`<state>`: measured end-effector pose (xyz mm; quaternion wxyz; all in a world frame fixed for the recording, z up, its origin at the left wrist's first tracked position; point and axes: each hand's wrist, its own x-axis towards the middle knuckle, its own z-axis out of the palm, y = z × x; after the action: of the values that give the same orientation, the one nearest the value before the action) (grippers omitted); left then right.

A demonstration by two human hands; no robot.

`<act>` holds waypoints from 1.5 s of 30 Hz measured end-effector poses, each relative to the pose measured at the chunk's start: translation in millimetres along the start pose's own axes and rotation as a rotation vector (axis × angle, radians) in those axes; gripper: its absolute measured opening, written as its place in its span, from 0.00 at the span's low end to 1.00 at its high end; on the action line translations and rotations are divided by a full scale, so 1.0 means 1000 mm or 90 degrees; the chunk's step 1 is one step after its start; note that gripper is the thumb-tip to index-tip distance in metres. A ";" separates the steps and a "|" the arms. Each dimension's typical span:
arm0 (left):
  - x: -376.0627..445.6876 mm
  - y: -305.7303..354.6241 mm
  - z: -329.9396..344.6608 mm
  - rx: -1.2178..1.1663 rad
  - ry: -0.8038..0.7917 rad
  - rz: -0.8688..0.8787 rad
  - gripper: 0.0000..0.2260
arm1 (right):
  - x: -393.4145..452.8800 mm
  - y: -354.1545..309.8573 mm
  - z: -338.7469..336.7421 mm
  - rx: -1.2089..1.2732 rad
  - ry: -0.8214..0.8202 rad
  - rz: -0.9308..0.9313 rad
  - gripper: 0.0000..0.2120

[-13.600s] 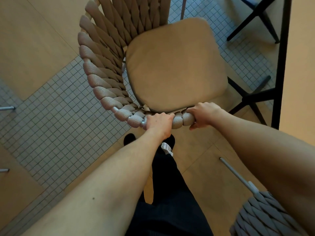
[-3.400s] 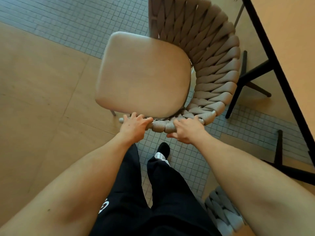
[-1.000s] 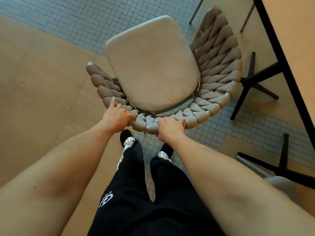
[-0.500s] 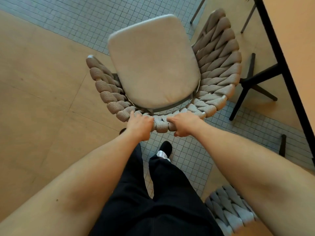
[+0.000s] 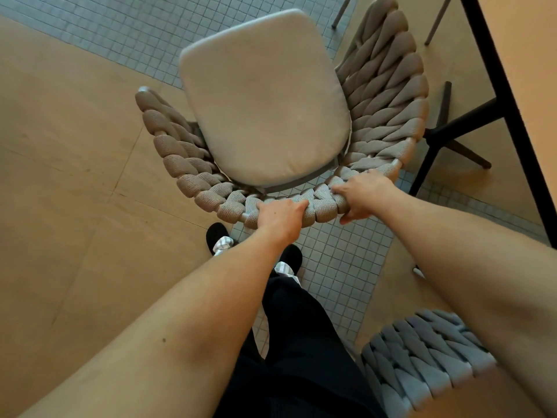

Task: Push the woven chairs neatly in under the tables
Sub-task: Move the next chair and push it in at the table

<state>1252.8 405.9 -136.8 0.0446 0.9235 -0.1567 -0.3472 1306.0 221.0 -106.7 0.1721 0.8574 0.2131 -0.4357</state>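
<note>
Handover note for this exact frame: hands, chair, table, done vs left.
Left hand: grips the woven back rim of the beige chair.
Right hand: grips the same rim, further right.
Beige chair stands on the floor, wholly outside the table, which runs along the right edge of the view.
A grey woven chair sits bottom right, partly hidden by the right arm.
Done: both hands have hold of the chair.
Left: turn the seat towards the table and push it under; whether the grey chair needs pushing in cannot be told.

Warm, even light filled the frame; soft shadows fell beneath the table legs (image 5: 446, 137) at right. Wide-angle distortion stretched the lower edges.
</note>
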 end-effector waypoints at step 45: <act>-0.021 -0.024 0.006 0.081 -0.001 0.085 0.24 | -0.008 -0.055 0.012 0.036 -0.008 -0.046 0.33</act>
<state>1240.1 436.1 -132.4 0.0085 0.9116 -0.2401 -0.3335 1265.3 260.6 -112.4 0.1334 0.8507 0.2308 -0.4530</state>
